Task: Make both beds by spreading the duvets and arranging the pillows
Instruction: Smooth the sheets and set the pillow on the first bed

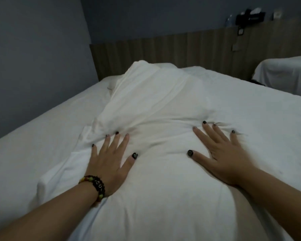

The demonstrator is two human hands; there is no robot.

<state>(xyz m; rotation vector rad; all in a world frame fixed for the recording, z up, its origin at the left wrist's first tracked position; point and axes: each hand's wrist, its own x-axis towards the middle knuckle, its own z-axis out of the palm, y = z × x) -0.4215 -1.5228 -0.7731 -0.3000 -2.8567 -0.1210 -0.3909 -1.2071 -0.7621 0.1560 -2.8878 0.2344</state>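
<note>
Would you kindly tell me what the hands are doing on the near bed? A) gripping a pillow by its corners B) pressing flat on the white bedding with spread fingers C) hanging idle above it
B: the left hand and right hand both lie palm-down, fingers spread, on the bunched white bedding.

One head-worn wide-angle view looks forward and steeply down from close above the near white-sheeted bed [33,136], facing its far wood-panelled headboard [163,49]. Both forearms enter from the near edge. A grey wall [33,49] fills the far left; a second white bed [285,73] shows far right. Straight lines bow toward the frame edges.
</note>
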